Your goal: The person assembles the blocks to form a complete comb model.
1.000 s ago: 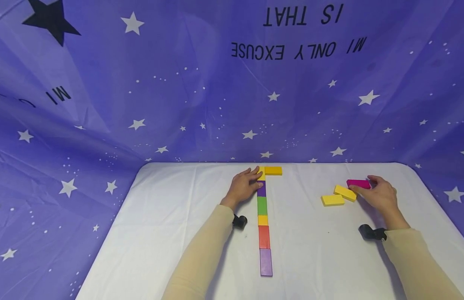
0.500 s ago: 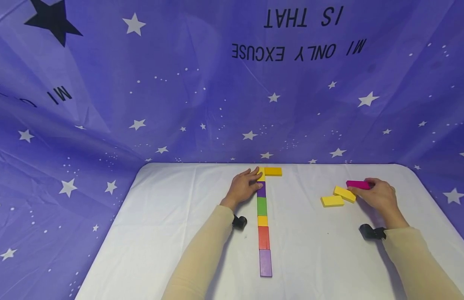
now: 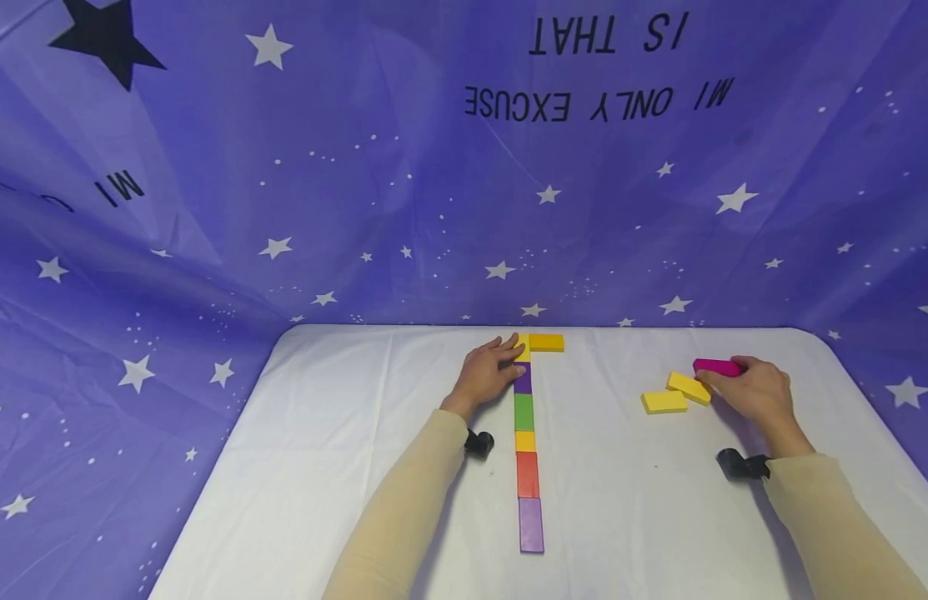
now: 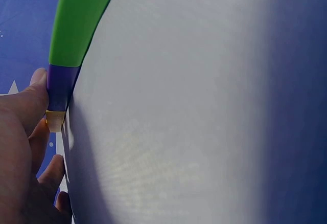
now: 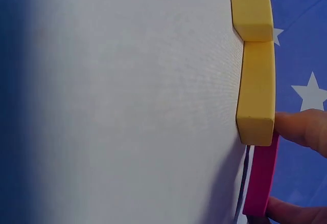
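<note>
My right hand (image 3: 759, 392): fingers pinch magenta block (image 3: 715, 367), just beyond slanted yellow block (image 3: 689, 388), right side of tabletop (image 3: 614, 508); my left hand (image 3: 483, 375): fingers relaxed, extended, touching far end of block row (image 3: 525, 442)

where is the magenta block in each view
Head: magenta block right of centre, pinched by the right hand.
Left wrist: not in it.
Right wrist: magenta block at lower right, just below a yellow block.
Shared landmark: the blue star-printed cloth, in all three.
</note>
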`<state>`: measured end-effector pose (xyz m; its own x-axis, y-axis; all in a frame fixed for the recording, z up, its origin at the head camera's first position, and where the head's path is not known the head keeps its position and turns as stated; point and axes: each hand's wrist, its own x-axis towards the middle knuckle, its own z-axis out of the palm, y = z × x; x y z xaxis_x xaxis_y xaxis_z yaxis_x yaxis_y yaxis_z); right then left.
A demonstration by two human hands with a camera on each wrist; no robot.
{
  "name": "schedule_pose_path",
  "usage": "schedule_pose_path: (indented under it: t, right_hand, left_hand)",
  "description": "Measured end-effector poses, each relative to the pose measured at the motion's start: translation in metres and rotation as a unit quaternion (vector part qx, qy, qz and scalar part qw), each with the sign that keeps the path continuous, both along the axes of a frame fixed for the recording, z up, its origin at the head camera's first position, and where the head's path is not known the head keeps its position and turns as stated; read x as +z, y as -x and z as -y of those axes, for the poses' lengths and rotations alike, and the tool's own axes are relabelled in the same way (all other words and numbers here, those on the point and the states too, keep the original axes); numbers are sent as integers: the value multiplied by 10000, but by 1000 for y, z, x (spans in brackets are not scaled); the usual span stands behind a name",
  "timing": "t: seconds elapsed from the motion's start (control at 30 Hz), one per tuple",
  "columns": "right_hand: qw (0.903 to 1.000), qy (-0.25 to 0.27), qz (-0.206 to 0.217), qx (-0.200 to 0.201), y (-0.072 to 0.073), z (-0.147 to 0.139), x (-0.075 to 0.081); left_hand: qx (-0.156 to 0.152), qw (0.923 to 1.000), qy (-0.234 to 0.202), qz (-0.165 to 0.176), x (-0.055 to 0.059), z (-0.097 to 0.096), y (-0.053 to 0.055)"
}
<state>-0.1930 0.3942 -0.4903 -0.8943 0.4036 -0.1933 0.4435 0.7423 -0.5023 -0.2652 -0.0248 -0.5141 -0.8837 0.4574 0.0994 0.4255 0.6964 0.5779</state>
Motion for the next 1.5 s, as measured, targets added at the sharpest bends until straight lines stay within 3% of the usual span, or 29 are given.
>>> schedule_pose_path:
  t: [0.53,1.13,1.5]
  right_hand:
    - [9994,229,-243,-120,1,24,16]
    - [9914,58,-1184,553,0,70,17]
    - [9856,141,-1472,821,5,98,13]
  left_hand:
    - [54,9999,37,88,1,1,3]
    - [62,9999,41,81,1,-1,1]
    - [36,10000,-3,80,1,0,0]
